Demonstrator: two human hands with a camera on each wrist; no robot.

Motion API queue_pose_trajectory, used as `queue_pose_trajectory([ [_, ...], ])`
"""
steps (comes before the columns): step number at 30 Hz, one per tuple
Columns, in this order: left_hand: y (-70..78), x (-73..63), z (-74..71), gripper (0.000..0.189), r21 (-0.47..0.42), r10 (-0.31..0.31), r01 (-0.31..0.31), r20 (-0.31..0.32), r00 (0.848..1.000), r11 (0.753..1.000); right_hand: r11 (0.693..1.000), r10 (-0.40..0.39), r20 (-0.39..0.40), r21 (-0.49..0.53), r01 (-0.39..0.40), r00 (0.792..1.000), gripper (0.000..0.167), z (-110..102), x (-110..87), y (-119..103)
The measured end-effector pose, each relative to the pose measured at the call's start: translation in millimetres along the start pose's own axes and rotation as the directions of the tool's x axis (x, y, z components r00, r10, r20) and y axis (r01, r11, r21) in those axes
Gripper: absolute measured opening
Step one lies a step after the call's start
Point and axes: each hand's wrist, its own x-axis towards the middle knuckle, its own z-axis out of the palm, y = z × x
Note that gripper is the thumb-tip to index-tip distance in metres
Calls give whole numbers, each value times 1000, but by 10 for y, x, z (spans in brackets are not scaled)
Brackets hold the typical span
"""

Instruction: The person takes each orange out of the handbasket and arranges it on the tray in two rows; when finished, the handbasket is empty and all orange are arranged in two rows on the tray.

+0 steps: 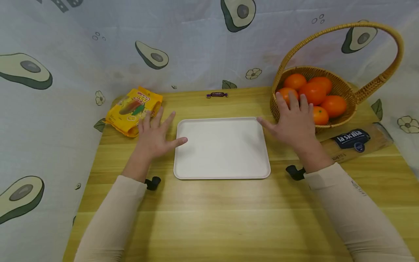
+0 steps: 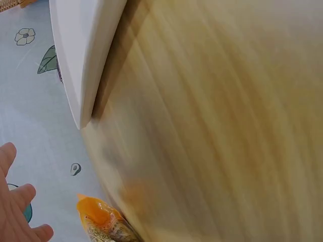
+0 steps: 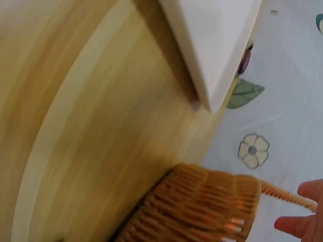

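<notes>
Fingers spread, my left hand [image 1: 153, 140] hovers between a yellow snack bag [image 1: 132, 111] and a white rectangular tray [image 1: 222, 149]. My right hand [image 1: 292, 122], also with fingers spread, is over the tray's right side and the near left rim of a wicker basket [image 1: 351, 118]. Several oranges [image 1: 312, 93] fill that basket, partly hidden by my fingertips. Neither hand holds anything. In the left wrist view the bag [image 2: 108, 222] shows at the bottom, below the tray's corner [image 2: 75, 60]. The right wrist view shows the basket's woven side [image 3: 197, 206] near my fingers [image 3: 295, 224].
A purple wrapped candy [image 1: 217, 94] lies at the table's back edge. Behind my right wrist is a pack of spaghetti [image 1: 363, 142]. The wooden table [image 1: 229, 218] meets an avocado-print cloth [image 1: 193, 47] at the back and sides. The basket's tall handle [image 1: 343, 26] arches up at the right.
</notes>
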Motion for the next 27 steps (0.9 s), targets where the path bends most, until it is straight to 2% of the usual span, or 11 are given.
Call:
queue_pose_trajectory([
  [5,-14,-19,67,101,-26,24,-25,-37,999,999,998,28,-70,60,-24,997,101,-54,70,258],
  [9,-29,-45,111,98,-62,20,-22,-35,999,998,988,53,-134,153,-32,990,100,-107,117,485],
  [15,-85,-94,164,93,-165,17,-17,-1,1000,986,958,141,-122,268,-104,982,98,-196,225,857],
  [19,-131,-124,192,86,-236,12,-6,22,1000,972,932,174,-126,343,-122,977,93,-215,300,1097],
  [23,-146,-150,224,80,-292,12,3,52,999,957,896,181,-149,433,-100,972,87,-192,358,1280],
  [27,-134,-164,277,72,-394,6,17,55,998,919,861,196,-160,500,-92,967,85,-154,411,1384],
])
